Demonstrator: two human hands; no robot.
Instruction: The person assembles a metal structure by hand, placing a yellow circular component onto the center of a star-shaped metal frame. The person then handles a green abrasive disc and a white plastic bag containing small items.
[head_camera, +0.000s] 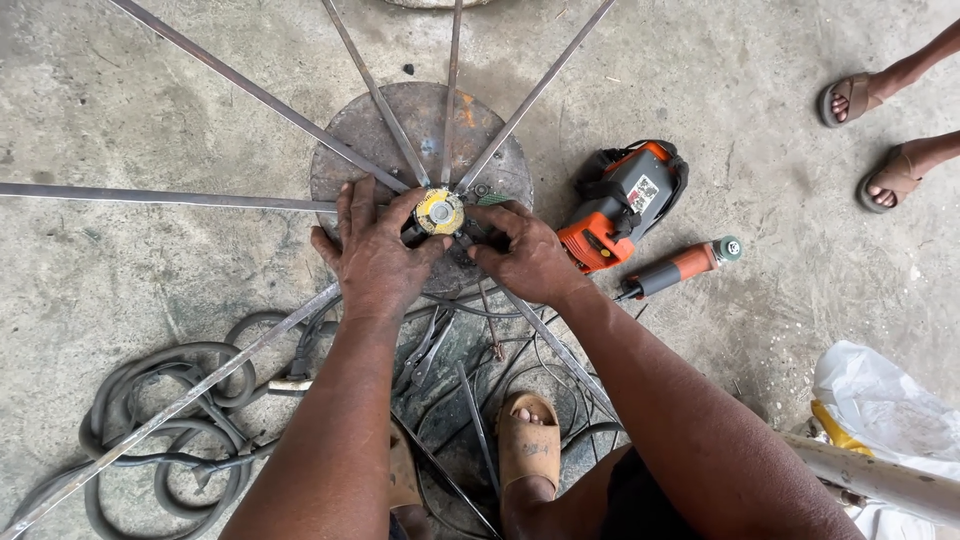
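Yellow-labelled round grinder disc (439, 212) at the rusty round steel plate's (350, 130) centre.
Left hand (375, 255) and right hand (525, 255) clasp it; fingers could slip onto sharp spoke ends.

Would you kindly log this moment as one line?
left hand: on grinder disc | right hand: gripping beside disc | under: round steel plate with radiating bars | nearby: orange welder

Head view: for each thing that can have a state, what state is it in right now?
Left hand: gripping the grinder body beside the yellow disc.
Right hand: gripping the grinder from the other side.
Yellow disc: facing up between both hands; spinning or not, cannot tell.
Orange welder: lying on the floor, untouched.
Orange hand tool: lying on the floor, untouched.
Hose: coiled loosely on the floor.
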